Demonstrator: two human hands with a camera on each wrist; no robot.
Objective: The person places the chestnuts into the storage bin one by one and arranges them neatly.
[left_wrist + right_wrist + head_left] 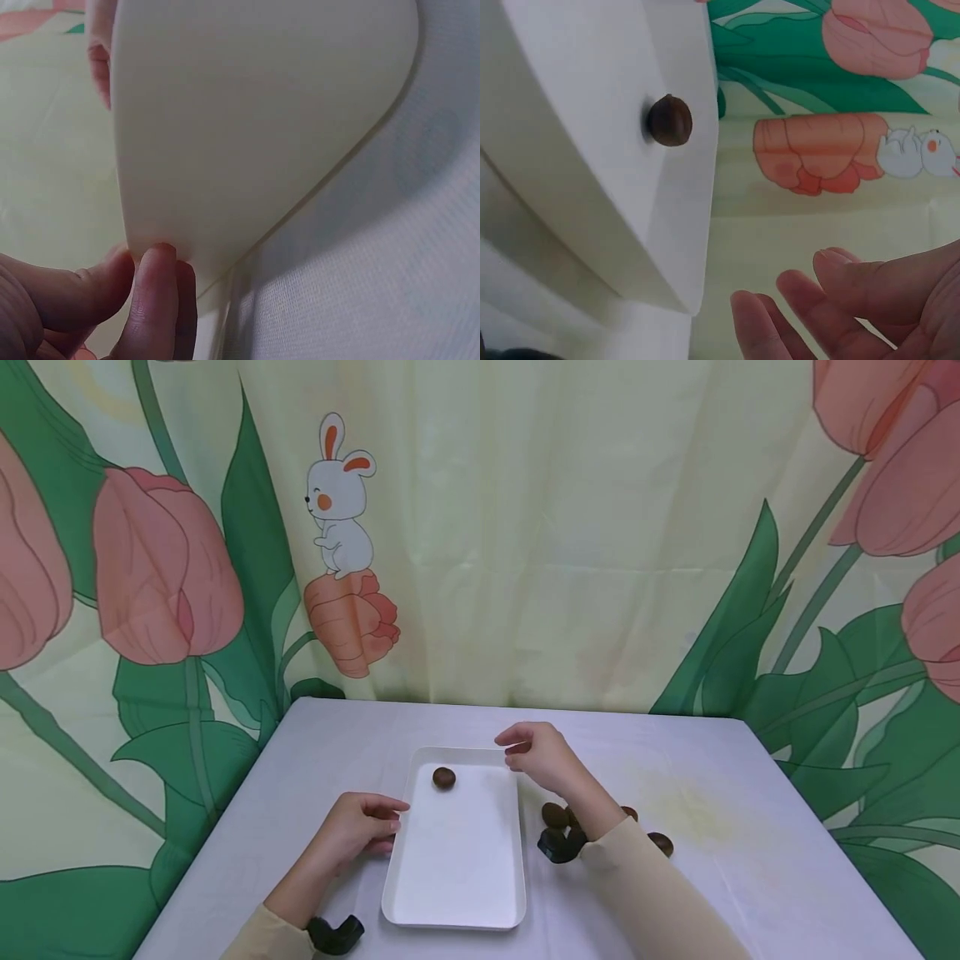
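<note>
A white rectangular tray (pixel 459 852) lies on the table with one round brown nut (pixel 444 778) near its far left corner; the right wrist view shows the nut (pixel 670 121) too. At the tray's left edge is my left hand (pixel 358 828); in the left wrist view its thumb and fingers (pixel 156 285) pinch the rim of the tray (pixel 255 135). My right hand (pixel 542 758) hovers just beyond the tray's far right corner, fingers relaxed and apart, holding nothing; the right wrist view shows a gap between this hand (pixel 855 307) and the tray.
Several brown nuts (pixel 554 815) lie right of the tray, partly hidden by my right forearm. A black wrist device (pixel 558 845) is near that forearm, another (pixel 336 935) by the left sleeve. A printed curtain (pixel 525 568) hangs behind the white-covered table (pixel 712 893).
</note>
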